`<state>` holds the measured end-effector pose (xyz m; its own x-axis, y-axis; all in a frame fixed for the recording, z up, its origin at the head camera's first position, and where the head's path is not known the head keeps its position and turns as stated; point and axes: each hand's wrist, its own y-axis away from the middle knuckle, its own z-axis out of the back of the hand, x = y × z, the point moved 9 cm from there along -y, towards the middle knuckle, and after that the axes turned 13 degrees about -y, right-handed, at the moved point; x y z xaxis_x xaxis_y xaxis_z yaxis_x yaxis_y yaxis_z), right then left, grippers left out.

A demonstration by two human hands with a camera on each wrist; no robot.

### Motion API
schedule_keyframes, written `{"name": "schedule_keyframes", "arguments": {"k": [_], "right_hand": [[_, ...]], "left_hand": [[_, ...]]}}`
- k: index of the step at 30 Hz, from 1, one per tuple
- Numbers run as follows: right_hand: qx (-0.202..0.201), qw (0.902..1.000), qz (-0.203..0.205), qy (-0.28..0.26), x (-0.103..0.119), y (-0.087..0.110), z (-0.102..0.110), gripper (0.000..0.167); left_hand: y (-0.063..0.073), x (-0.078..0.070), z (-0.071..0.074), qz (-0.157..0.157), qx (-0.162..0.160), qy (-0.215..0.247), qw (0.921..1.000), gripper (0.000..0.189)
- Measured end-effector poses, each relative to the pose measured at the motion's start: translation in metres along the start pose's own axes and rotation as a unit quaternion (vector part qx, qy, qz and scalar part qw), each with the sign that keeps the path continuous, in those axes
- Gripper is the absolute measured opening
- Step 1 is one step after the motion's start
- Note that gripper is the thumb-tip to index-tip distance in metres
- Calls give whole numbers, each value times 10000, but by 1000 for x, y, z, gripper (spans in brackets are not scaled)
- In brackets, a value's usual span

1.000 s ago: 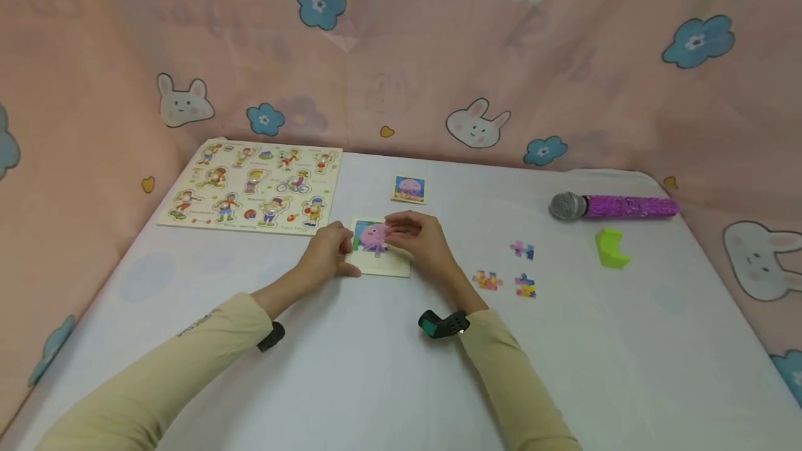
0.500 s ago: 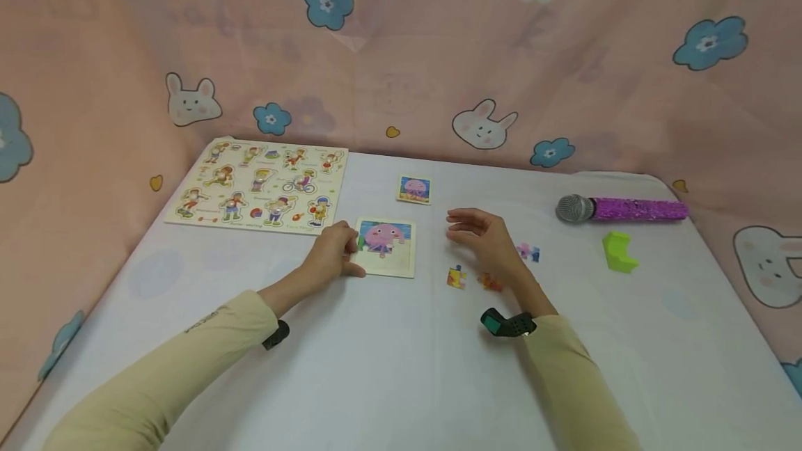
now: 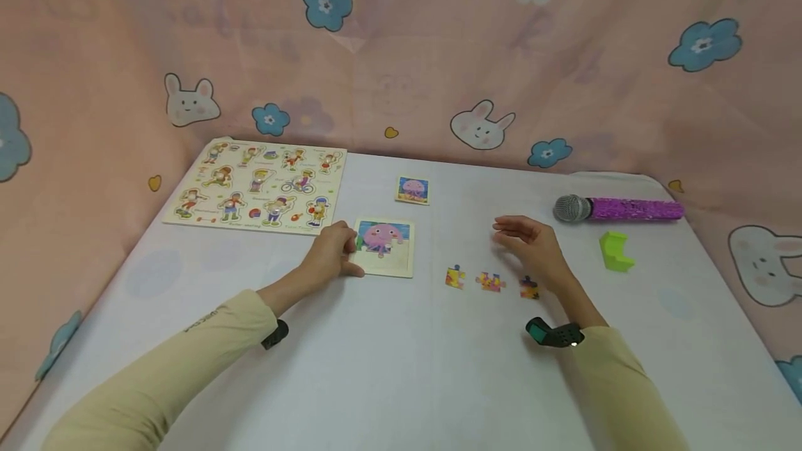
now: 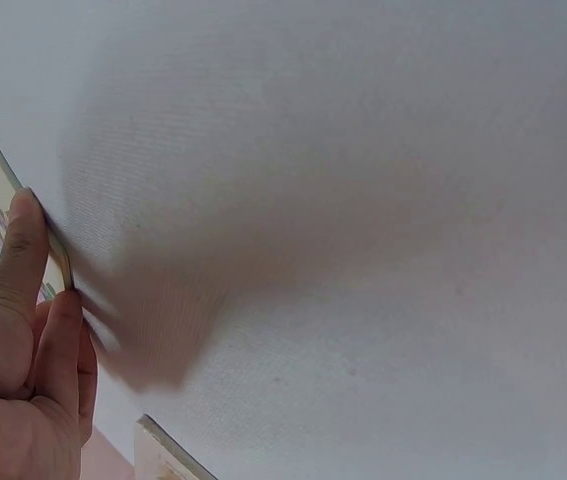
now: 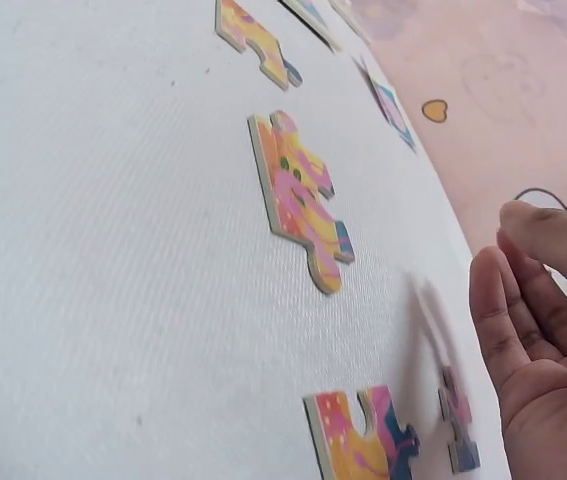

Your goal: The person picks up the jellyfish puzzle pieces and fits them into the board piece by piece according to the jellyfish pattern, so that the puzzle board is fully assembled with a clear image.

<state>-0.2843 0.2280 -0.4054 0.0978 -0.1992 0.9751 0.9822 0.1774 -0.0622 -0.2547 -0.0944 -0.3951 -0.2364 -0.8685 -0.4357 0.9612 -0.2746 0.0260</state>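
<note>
In the head view my left hand (image 3: 328, 252) pinches the left edge of a square jigsaw board (image 3: 399, 266); the left wrist view shows the thumb (image 4: 21, 240) on its edge. A partly assembled pink octopus picture (image 3: 381, 234) fills the board's upper part, above bare pale wood. My right hand (image 3: 531, 246) hovers over the table to the right, fingers loosely bent and holding nothing. Below it lie a yellow puzzle piece (image 3: 455, 276), an orange-pink piece (image 3: 491, 282) and a yellow-blue piece (image 3: 529, 287). A pink-blue piece (image 5: 457, 420), hidden in the head view, lies beside the hand.
Behind the board lies a small octopus picture tile (image 3: 413, 190). A large peg puzzle (image 3: 263, 186) with sports figures lies at back left. To the right are a purple microphone (image 3: 633, 209) and a lime-green block (image 3: 617, 252). A pink printed curtain (image 3: 401, 40) encloses the table.
My right hand has left the board and moved right, over the loose pieces. The octopus's right side and the yellow piece have come into view. My left hand keeps its grip on the board.
</note>
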Motion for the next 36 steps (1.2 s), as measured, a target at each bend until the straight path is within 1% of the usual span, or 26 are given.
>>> {"name": "schedule_keyframes", "arguments": {"k": [6, 10, 14, 17, 22, 27, 33, 36], "right_hand": [[-164, 9996, 82, 211, 0, 9, 21, 36], [-232, 9986, 279, 396, 0, 15, 34, 35], [-250, 9972, 578, 400, 1, 22, 48, 32], [-223, 9966, 701, 380, 0, 25, 56, 32], [-2, 9964, 529, 660, -9, 31, 62, 36], [171, 9958, 324, 836, -18, 35, 63, 39], [123, 9910, 343, 1289, -21, 32, 62, 36], [113, 9897, 354, 1379, -22, 30, 62, 34]], "left_hand": [[1, 0, 0, -5, -11, 39, 10000, 37], [1, 0, 0, -9, -21, 62, 10000, 37], [1, -1, 0, -41, -43, 70, 10000, 37], [0, 0, 0, -56, -65, 59, 9999, 37], [0, 2, -1, 34, -35, 81, 10000, 38], [0, 2, -2, 68, -23, 85, 9999, 37], [0, 1, -1, 74, -24, 39, 10000, 37], [0, 2, -1, 84, -46, 44, 9999, 37]]}}
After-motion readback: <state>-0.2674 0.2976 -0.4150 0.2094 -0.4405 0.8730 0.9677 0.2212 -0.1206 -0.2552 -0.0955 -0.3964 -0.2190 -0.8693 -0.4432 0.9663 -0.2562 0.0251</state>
